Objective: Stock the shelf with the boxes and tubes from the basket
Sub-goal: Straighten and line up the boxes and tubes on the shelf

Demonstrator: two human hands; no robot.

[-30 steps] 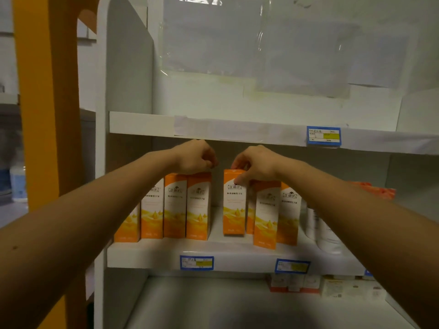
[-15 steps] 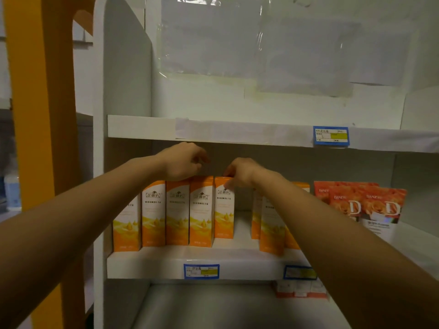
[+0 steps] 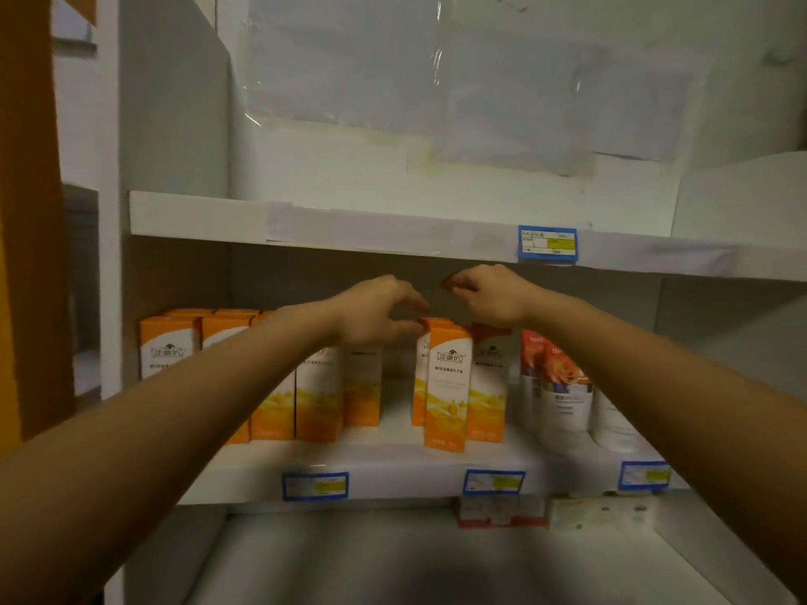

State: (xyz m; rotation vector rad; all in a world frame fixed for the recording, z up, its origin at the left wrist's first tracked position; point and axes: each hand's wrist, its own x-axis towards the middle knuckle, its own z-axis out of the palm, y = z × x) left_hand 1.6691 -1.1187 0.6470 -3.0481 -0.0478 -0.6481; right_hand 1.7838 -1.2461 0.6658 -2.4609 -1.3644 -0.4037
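Observation:
Orange and white boxes stand upright in a row on the middle shelf (image 3: 393, 478). One group (image 3: 170, 351) is at the left, partly behind my left forearm. A second group (image 3: 450, 386) stands right of a gap. White tubes with red flowered tops (image 3: 559, 386) stand further right. My left hand (image 3: 375, 312) hovers with its fingers spread, thumb and fingertips at the top left corner of the second group. My right hand (image 3: 489, 294) is raised above those boxes, fingers curled in, holding nothing. The basket is not in view.
The upper shelf board (image 3: 196, 216) hangs close above both hands and carries a blue price tag (image 3: 547, 243). Small boxes (image 3: 498, 515) lie at the back of the lower shelf. An orange post (image 3: 26, 211) stands at the far left.
My right hand has lifted off the box tops and now hangs above them. My left hand has moved right, from the left group to the edge of the right group.

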